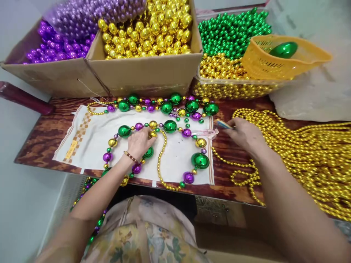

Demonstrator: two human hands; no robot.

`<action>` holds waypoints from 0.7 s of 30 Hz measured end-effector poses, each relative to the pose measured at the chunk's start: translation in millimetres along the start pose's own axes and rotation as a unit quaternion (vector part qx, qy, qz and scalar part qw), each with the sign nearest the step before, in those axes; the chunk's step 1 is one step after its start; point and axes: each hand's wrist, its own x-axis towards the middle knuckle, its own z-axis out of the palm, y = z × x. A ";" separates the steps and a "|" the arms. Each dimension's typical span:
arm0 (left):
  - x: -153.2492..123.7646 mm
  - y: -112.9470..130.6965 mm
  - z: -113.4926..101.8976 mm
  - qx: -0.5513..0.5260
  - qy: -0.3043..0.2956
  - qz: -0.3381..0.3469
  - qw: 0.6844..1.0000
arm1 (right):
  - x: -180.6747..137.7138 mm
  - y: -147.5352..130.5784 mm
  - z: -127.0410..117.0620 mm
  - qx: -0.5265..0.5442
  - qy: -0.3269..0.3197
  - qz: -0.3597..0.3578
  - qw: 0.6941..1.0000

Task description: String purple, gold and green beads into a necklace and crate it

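While your left hand (141, 143) pinches the beaded strand (170, 126) on the white cloth (179, 153), expect it light, limp and slippery; grip between its big beads (200, 160). Right of the cloth, your right hand (245, 134) has fingers closed around a slim tool (223, 124); behind the cloth stands a cardboard box (145, 75).

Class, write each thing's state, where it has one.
White cloth with brown checks, spread out.
Brown cardboard box, open, heaped with gold beads.
Clear plastic tub, open, filled.
Orange plastic basket, tilted, holding a green oval bead.
Slim blue object, held in right grip.
Dark beaded bracelet, worn.
Gold bead strands, loosely spread.
Green, purple and gold bead string, lying curved.
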 end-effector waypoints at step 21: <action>-11.7 -54.4 -21.6 -0.671 -0.116 -0.051 0.730 | -24.6 -205.8 22.9 0.523 -0.240 -0.203 0.792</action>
